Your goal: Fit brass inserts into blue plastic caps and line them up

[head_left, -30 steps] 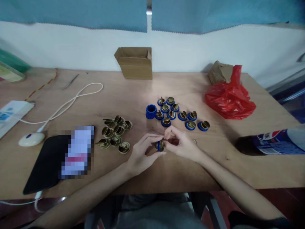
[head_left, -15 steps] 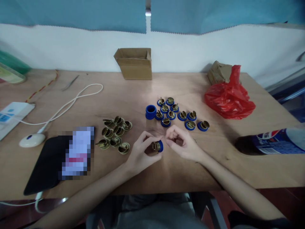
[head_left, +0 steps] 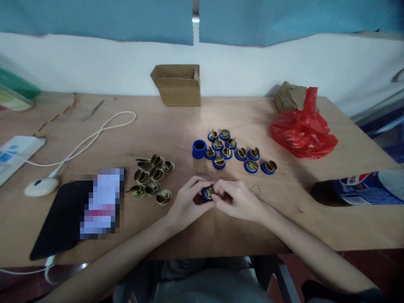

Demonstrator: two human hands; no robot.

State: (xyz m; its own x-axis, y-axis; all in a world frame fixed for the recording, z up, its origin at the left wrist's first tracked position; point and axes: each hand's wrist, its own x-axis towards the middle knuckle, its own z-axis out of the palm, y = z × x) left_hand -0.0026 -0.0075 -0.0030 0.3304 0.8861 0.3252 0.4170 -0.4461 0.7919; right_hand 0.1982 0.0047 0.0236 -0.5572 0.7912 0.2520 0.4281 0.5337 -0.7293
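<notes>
My left hand [head_left: 187, 204] and my right hand [head_left: 235, 200] meet over the wooden table [head_left: 195, 235], both pinching one small brass piece in a blue ring [head_left: 207, 192]. To the left lies a cluster of several bare brass pieces [head_left: 153, 179]. Beyond my hands lies a group of several brass pieces seated in blue rings [head_left: 233, 151], with a stack of empty blue rings [head_left: 199, 148] at its left end. A small metal ring [head_left: 256, 190] lies just right of my right hand.
A phone on a black pad [head_left: 67, 214] lies at the left, with a white mouse [head_left: 41, 186] and its cable. A cardboard box [head_left: 178, 84] stands at the back. A red plastic bag [head_left: 303, 130] and a lying bottle [head_left: 360, 187] are at the right.
My right hand let go of the blue-ringed piece for a moment, then came back onto it. My left hand turned the piece and kept hold of it.
</notes>
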